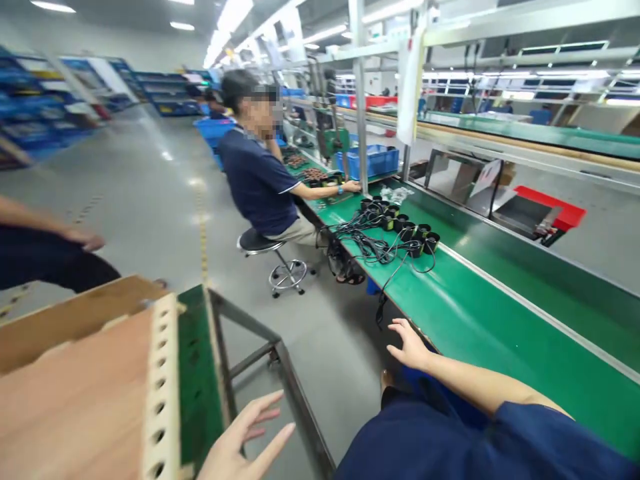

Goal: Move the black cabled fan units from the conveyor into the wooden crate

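Observation:
My left hand (245,437) is at the bottom of the view, fingers stretched apart, holding nothing, just right of a cardboard box (85,387) with a perforated white strip. My right hand (410,345) reaches forward with fingers loosely spread, empty, at the near edge of the green workbench (480,320). Farther along the bench lies a tangle of black cables and several black cylindrical parts (395,233), well beyond my right hand.
A seated co-worker (263,180) on a stool (273,257) works at the same bench. Another person's arm (45,230) enters at left. A metal frame (270,347) stands beside the box. Blue crates (373,160) and a red tray (550,207) sit farther back.

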A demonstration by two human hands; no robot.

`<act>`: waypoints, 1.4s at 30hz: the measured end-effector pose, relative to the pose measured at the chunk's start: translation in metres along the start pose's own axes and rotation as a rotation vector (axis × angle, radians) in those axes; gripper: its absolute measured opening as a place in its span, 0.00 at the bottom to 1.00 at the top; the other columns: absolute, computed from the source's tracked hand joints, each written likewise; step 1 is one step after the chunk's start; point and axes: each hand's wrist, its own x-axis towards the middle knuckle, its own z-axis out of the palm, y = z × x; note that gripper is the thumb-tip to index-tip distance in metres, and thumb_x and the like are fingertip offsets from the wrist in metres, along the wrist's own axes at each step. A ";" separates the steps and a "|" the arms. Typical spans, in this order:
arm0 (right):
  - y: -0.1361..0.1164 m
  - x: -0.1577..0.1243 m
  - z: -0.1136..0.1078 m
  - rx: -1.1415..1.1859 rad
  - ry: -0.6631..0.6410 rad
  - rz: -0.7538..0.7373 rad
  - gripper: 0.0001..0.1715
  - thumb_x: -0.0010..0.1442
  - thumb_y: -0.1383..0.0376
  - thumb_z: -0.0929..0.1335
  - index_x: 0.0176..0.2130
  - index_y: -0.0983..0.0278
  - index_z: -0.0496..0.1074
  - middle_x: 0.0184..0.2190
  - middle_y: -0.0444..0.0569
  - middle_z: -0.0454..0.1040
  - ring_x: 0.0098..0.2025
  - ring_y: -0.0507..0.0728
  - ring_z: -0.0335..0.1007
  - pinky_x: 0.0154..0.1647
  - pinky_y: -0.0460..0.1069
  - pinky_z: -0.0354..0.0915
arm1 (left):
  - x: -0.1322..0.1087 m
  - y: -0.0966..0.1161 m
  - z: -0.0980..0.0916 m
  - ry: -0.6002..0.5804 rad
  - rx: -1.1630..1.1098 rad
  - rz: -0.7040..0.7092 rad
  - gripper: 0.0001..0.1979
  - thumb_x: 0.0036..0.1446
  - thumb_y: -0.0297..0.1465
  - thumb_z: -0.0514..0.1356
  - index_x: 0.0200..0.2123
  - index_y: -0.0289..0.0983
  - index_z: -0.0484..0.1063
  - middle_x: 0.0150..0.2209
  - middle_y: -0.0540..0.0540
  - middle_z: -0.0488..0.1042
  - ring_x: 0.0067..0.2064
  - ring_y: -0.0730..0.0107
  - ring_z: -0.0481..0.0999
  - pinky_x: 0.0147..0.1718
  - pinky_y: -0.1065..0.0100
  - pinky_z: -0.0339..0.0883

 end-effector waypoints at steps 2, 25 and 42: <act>0.026 0.016 -0.019 0.171 0.130 0.222 0.24 0.43 0.66 0.73 0.43 0.64 0.73 0.51 0.56 0.70 0.53 0.63 0.67 0.60 0.61 0.60 | 0.059 0.025 0.031 -0.135 0.041 0.082 0.21 0.41 0.49 0.64 0.40 0.52 0.76 0.40 0.50 0.80 0.42 0.53 0.80 0.39 0.54 0.78; 0.062 0.255 -0.056 1.121 1.307 0.800 0.16 0.62 0.52 0.61 0.35 0.61 0.66 0.32 0.45 0.78 0.36 0.52 0.75 0.33 0.44 0.65 | 0.448 0.087 0.337 -0.463 0.424 0.832 0.27 0.51 0.35 0.61 0.54 0.34 0.63 0.54 0.35 0.70 0.56 0.47 0.67 0.54 0.51 0.62; -0.018 0.265 -0.094 1.287 1.565 0.612 0.19 0.63 0.52 0.65 0.30 0.65 0.67 0.11 0.33 0.50 0.13 0.46 0.45 0.15 0.42 0.48 | 0.550 0.125 0.290 -0.735 0.073 0.632 0.12 0.51 0.32 0.52 0.39 0.36 0.66 0.48 0.36 0.73 0.52 0.53 0.74 0.50 0.53 0.69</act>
